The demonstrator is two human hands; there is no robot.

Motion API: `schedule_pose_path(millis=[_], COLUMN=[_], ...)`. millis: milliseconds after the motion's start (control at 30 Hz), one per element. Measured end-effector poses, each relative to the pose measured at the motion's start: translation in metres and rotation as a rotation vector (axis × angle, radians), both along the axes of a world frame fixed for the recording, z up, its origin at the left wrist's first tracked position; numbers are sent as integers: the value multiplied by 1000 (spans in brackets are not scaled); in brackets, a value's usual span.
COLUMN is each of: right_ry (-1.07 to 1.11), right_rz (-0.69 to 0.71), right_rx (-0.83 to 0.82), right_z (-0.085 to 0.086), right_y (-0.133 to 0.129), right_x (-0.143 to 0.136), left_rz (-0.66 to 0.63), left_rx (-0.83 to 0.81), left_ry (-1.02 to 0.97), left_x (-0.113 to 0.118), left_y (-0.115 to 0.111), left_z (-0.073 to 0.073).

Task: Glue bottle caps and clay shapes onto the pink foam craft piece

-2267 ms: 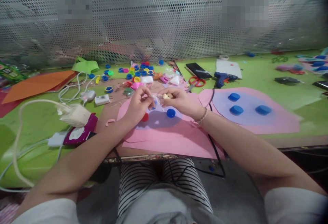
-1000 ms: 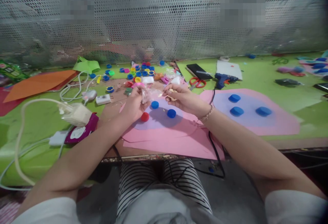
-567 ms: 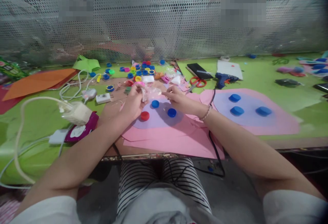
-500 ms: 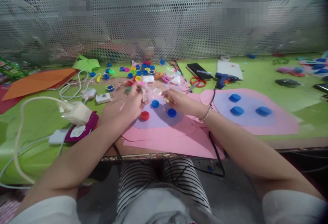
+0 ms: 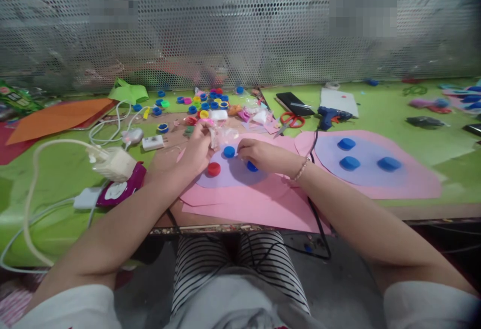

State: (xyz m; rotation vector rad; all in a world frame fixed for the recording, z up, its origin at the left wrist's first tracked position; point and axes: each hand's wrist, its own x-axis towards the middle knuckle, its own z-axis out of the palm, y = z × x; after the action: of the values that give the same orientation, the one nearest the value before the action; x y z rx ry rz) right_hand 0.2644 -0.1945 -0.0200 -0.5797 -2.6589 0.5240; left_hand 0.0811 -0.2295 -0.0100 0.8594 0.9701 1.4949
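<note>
My left hand grips a crumpled clear plastic bag above the left part of a purple paper shape. Over the same shape, my right hand has its fingers pressed together; whatever they hold is too small to name. A blue cap lies between the hands, and a red cap sits nearer to me. Partly covered by my right hand is a darker blue cap. Pink paper lies beneath the purple shape.
Loose caps lie at the back. Red-handled scissors, a black phone and a blue glue gun are beyond my right hand. Three blue caps rest on another purple shape at right. Chargers and cables are at left.
My right hand has moved down and slightly left, from beside the plastic bag to over the darker blue cap, which it now partly hides. My left hand still holds the bag.
</note>
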Motion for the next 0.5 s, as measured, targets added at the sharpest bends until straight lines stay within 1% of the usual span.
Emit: schedule_pose_path(millis=[67,100,133,167,200,267,333,367,400,433,500], right_ry=[49,97,168,252,336,487,613,655,682,699,689], right_rz=[-22,-54,-107,-168,-230,-318,-336,-324,-309,-299,-301], right_rx=[28,39,27,-18,-103,-367,-655,-761,-836,-872,-838], right_z=[1,1,2,3,3,4,2,2,1,0,-1], right_y=[2,3,4,6,7,10,11,12,12,12,11], right_x=[0,0,0,0,0,-1,-2,-3,-3,-4,-5], left_rz=[2,2,2,-1,-9,-33,-47,-50,-50,-46,-35], left_rx=[-3,-3,-2,-4,-7,-19,-38,-45,-48,-47,-35], left_ry=[-15,-26,-38,-50,-66,-110,-146,-150,-143,-125,-69], left_x=[-1,-2,-3,-4,-6,-8,-10,-10,-10,-9,-8], left_y=[1,1,2,4,5,7,8,9,8,8,7], left_z=[0,-1,-1,-2,-3,-5,-7,-8,-8,-9,-11])
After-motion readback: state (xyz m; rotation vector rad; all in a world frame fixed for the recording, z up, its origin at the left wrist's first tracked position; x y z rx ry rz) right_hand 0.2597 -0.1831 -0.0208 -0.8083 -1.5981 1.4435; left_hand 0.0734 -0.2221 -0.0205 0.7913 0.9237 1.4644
